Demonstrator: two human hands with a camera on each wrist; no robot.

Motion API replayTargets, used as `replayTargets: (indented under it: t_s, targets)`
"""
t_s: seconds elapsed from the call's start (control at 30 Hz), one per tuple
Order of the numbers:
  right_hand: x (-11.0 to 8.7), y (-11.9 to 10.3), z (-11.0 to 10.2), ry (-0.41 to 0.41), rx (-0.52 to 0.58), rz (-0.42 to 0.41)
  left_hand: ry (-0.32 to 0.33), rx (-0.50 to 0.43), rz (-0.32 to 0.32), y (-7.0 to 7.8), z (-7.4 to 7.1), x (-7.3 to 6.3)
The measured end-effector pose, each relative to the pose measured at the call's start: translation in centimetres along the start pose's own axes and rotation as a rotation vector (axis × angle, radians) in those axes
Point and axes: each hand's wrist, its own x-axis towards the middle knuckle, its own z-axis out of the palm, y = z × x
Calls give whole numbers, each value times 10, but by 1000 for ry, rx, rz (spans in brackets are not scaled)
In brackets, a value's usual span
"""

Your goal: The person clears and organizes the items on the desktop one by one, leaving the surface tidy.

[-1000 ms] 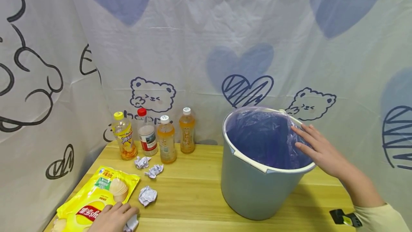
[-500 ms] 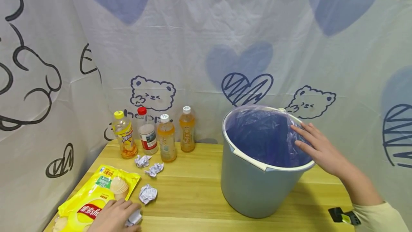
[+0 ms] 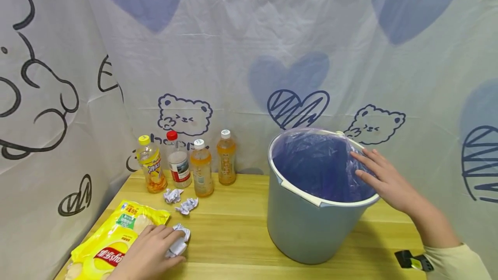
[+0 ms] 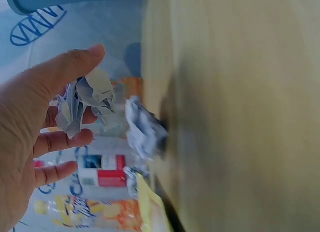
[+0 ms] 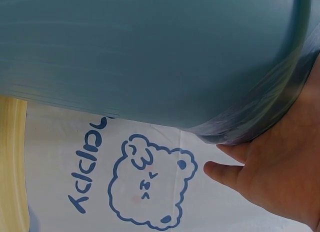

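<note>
My left hand [image 3: 153,247] is at the lower left, beside the chip bag. It holds a crumpled paper ball [image 4: 85,99] between thumb and fingers. Close in front of it, another crumpled paper ball [image 4: 144,129] lies on the table; in the head view the hand partly covers this area. On the right, my right hand [image 3: 389,182] rests across the rim of a grey-blue bucket [image 3: 307,228], with its fingers extended. Some fingertips lie inside over the clear plastic liner [image 3: 352,167], others outside the wall in the right wrist view.
Two more paper balls [image 3: 186,206] lie before a row of bottles: a yellow-capped bottle [image 3: 152,167], a red-capped bottle [image 3: 179,167] and two white-capped bottles [image 3: 226,161]. Yellow chip bags [image 3: 116,232] lie at the left. A printed cloth [image 3: 241,33] hangs behind the wooden table [image 3: 233,237].
My left hand has lifted its paper ball off the table and moved right and forward, toward the neighbouring ball. The right hand stays on the bucket rim.
</note>
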Motion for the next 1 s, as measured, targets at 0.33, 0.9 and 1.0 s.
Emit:
replayTargets:
  t_s: [0.33,0.9,1.0]
  targets:
    - [0,0,2,12,20,1,310,26,168,7,-18,41]
    - [1,0,0,21,35,-9,643,-164,268,33,-61,116]
    - [1,0,1,24,35,-6,676,-174,296,39,-67,129]
